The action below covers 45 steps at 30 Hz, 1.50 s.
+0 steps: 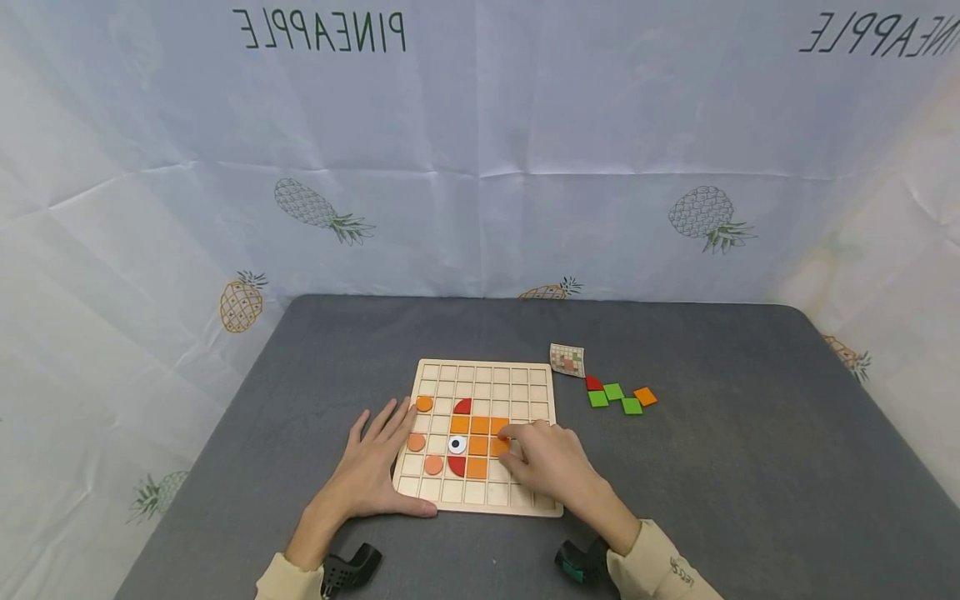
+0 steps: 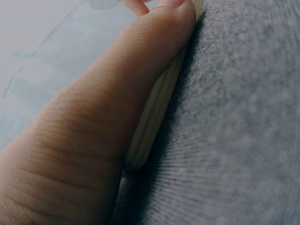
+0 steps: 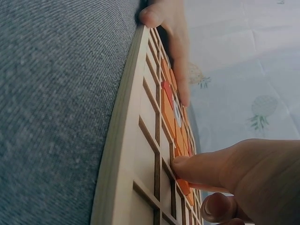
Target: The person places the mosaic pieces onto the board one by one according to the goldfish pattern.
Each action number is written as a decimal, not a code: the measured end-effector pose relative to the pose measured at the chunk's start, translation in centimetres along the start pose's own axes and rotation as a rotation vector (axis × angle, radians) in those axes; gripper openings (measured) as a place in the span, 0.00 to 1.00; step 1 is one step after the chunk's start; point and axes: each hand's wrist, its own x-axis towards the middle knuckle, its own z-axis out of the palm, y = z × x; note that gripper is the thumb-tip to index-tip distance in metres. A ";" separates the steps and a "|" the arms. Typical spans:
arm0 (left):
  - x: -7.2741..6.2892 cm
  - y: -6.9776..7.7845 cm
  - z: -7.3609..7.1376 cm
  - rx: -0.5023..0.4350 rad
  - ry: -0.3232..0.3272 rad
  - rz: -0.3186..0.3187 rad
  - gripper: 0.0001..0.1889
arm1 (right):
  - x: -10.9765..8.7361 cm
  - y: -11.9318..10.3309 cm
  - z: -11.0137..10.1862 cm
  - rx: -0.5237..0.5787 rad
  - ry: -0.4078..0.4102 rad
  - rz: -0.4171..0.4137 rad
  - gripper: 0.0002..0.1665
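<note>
A wooden grid board (image 1: 528,392) lies on the dark table. My left hand (image 1: 375,462) rests at its left side, fingers spread along the edge and thumb along the near edge; in the left wrist view the thumb (image 2: 154,37) lies against the board's side. My right hand (image 1: 551,462) is over the board's right half, thumb and index finger at opposite edges of an orange square tile (image 1: 498,447). Left of that tile are more orange squares (image 1: 478,425), a round eye piece (image 1: 457,444), red quarter-circle pieces (image 1: 462,407) and orange discs (image 1: 416,442).
Right of the board lie loose green squares (image 1: 632,406), a red quarter-circle (image 1: 593,383) and an orange square (image 1: 645,397). A small picture card (image 1: 567,360) sits at the board's far right corner. Beyond the table (image 1: 735,467) hangs a pineapple-print cloth (image 1: 480,233).
</note>
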 end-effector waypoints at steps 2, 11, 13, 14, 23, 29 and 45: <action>0.0 0.0 0.0 0.006 -0.004 -0.004 0.76 | 0.0 0.0 0.0 0.001 0.002 -0.001 0.15; 0.0 0.0 0.0 0.005 0.011 0.007 0.76 | -0.1 0.0 0.1 0.009 0.009 -0.009 0.14; 0.0 0.0 0.0 0.006 0.005 0.003 0.76 | -0.1 0.0 0.1 0.008 0.011 -0.012 0.14; 0.0 0.0 0.0 0.004 0.000 -0.001 0.76 | -0.1 0.0 0.1 0.008 0.013 -0.013 0.13; 0.0 0.1 0.0 0.008 -0.007 -0.013 0.76 | 0.0 0.0 0.0 0.025 0.010 0.002 0.14; 0.1 -0.1 0.1 0.018 0.006 -0.003 0.75 | -0.2 0.5 -0.7 0.046 0.026 0.034 0.14; 0.1 -0.1 0.1 0.002 -0.006 -0.010 0.75 | -1.1 4.1 -3.1 0.003 0.091 0.150 0.20</action>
